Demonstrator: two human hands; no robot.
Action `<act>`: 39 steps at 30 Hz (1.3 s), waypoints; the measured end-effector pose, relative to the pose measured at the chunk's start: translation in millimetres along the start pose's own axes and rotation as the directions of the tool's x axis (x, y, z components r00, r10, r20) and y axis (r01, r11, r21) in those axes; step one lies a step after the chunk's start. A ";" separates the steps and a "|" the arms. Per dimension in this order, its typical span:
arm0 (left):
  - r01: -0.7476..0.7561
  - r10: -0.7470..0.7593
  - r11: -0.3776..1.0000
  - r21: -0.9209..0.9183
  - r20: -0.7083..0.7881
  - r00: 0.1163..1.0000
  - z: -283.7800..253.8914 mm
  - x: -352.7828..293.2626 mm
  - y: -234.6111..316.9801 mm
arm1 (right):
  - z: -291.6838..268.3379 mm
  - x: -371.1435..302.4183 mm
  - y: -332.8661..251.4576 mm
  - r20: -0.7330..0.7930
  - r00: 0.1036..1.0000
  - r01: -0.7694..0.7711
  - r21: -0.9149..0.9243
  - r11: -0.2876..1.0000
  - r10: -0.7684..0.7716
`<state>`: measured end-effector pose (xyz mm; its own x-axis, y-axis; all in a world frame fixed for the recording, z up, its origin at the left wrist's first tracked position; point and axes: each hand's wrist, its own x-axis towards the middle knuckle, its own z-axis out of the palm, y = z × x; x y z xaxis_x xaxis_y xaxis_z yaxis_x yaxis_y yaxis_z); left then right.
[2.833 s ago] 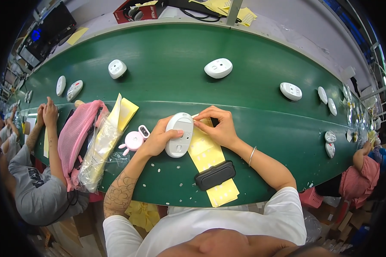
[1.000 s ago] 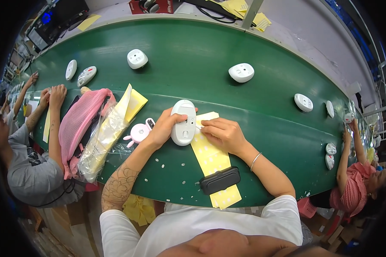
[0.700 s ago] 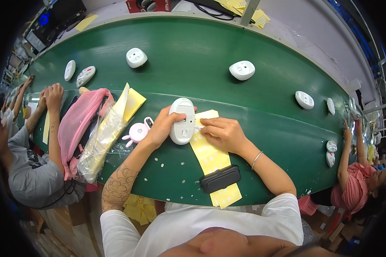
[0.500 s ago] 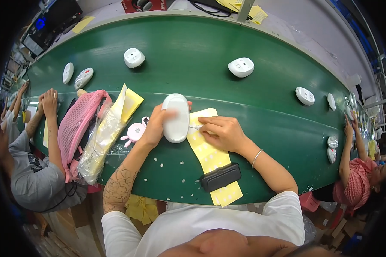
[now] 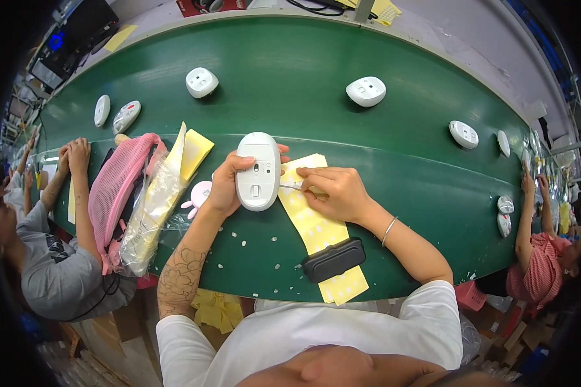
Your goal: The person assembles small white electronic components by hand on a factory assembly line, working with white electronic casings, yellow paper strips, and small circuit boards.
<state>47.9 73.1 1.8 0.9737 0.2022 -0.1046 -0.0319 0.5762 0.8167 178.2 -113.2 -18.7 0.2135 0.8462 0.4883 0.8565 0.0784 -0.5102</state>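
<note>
My left hand (image 5: 226, 184) grips a white computer mouse (image 5: 259, 187), its underside facing up with a dark switch, a sensor hole and a small square window. The thumb lies over its left edge and fingertips show at the right edge. Just right of the mouse, my right hand (image 5: 332, 192) pinches thin metal tweezers (image 5: 289, 187), their tip pointing left near the mouse's edge. Beneath that hand runs a yellow label sheet (image 5: 316, 233) with small pale stickers. A black oblong case (image 5: 334, 260) lies across the sheet's lower part.
Several white mice, one of them (image 5: 202, 82) at the back, stand along the green bench (image 5: 277, 77). To the left lie a pink mesh bag (image 5: 124, 187), a plastic-wrapped yellow bundle (image 5: 150, 219) and a pink round item (image 5: 201, 193). Other people work at both sides.
The mouse's underside details now show; before, a plain pale face with a blurred thumb was seen. My left hand has shifted slightly left with it. The right hand keeps its pinch.
</note>
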 end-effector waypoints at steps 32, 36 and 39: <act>0.099 -0.114 0.991 0.094 0.170 0.979 -10.6 -0.4 -0.6 | 2.9 7.5 -17.6 -0.011 0.999 -0.051 0.003 0.999 0.051; 0.098 -0.109 0.989 0.107 0.104 0.989 -8.7 2.5 -6.2 | 4.7 6.9 -15.9 -0.023 0.996 -0.083 -0.036 0.996 0.082; 0.048 -0.063 0.992 0.116 0.126 0.990 -12.1 7.4 -11.2 | 5.1 2.1 -8.7 -0.054 0.992 -0.116 -0.035 0.993 0.114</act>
<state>52.7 77.8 -15.0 0.9945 0.0641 -0.0829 0.0411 0.4895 0.8711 168.8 -109.5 -16.8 0.3348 0.8201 0.4640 0.8419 -0.0392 -0.5381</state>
